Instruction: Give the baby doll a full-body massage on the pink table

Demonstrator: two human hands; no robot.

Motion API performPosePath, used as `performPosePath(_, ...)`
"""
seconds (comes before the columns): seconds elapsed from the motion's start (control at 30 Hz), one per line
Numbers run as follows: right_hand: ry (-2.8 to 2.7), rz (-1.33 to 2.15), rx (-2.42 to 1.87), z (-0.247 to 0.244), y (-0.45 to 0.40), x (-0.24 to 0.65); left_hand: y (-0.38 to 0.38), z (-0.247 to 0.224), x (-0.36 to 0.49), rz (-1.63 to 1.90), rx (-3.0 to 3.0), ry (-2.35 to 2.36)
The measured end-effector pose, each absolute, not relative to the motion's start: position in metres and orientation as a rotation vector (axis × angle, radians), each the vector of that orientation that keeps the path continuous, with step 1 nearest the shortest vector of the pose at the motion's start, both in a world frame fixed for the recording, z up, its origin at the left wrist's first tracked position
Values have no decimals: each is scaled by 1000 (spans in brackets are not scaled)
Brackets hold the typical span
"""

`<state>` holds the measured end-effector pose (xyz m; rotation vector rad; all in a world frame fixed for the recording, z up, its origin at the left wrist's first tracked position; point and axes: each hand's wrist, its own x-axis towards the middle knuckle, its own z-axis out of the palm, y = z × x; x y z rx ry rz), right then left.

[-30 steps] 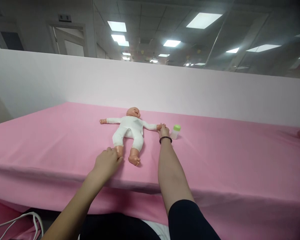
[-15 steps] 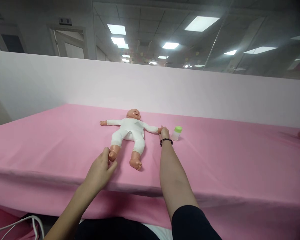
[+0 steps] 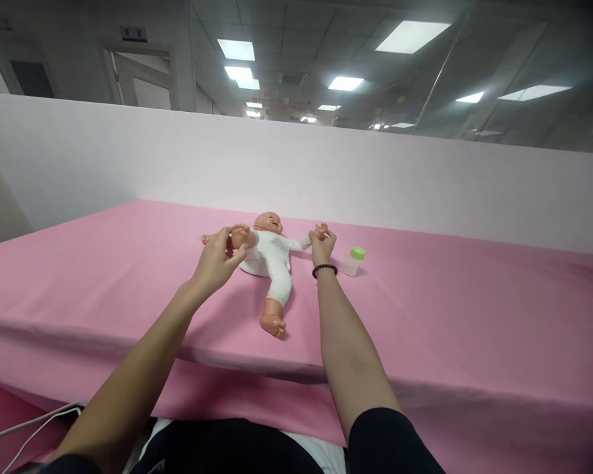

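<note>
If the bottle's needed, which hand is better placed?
Probably the right hand: it is nearer the bottle, though it holds the doll by one arm. The left hand is farther away, holding a raised foot.

A doll [image 3: 275, 253] lies on its back on the pink-covered worktop [image 3: 449, 316]. The left hand [image 3: 218, 258] holds one raised foot [image 3: 240, 234]. The right hand [image 3: 323, 247], with a dark bracelet [image 3: 325, 269] at its wrist, holds the opposite arm [image 3: 298, 244]. A green-capped bottle [image 3: 354, 264] is nearby.
</note>
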<state>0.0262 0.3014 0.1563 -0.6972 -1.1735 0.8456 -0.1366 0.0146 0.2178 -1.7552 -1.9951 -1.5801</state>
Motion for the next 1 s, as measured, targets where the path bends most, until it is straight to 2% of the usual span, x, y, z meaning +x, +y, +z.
performPosePath(0.23, -1675, 631, -414, 159, 274, -18, 95, 201, -150, -1463, -1909, -2044)
performPosePath(0.37, -1947, 542, -363, 150, 267, -24, 108, 181, -152, -1568, -1909, -2035)
performPosePath(0.5, -1986, 503, -381, 148, 267, -23, 107, 179, -153, -1565, -1891, -2056)
performPosePath(0.63, -1757, 559, -419, 156, 269, -21, 80, 196, -148, -1593, -1825, -2095)
performPosePath(0.77, -1190, 780, -568, 160, 285, -7, 14, 208, -137, -1602, -1617, -2165)
performPosePath(0.87, -962, 868, -729, 152, 301, 15, -37, 195, -128, -1464, -1604, -2279)
performPosePath(1.0, -860, 1053, -906, 131, 313, 48, -70, 154, -117, -1462, -1628, -2377)
